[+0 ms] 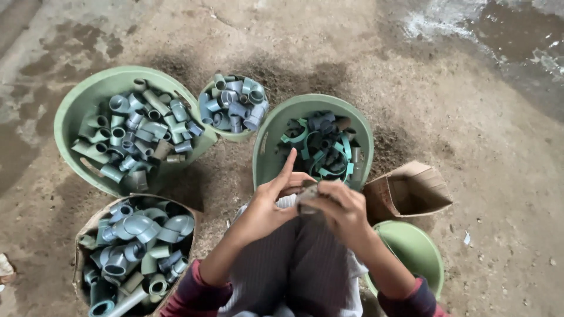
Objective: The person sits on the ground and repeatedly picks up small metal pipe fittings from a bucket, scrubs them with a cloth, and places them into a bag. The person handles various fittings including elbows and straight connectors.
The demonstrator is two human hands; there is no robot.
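My right hand is closed around a small grey pipe fitting, held above my lap. My left hand touches the same fitting from the left, its index finger pointing up and away. Both hands hover just in front of a green basin that holds teal plastic rings and dark scraps. Striped trousers show below my hands.
A large green basin of grey-green pipe fittings sits at the left, a small green bowl of fittings behind it. A sack of elbows lies at lower left. A cardboard box and another green basin lie at the right on the dirt floor.
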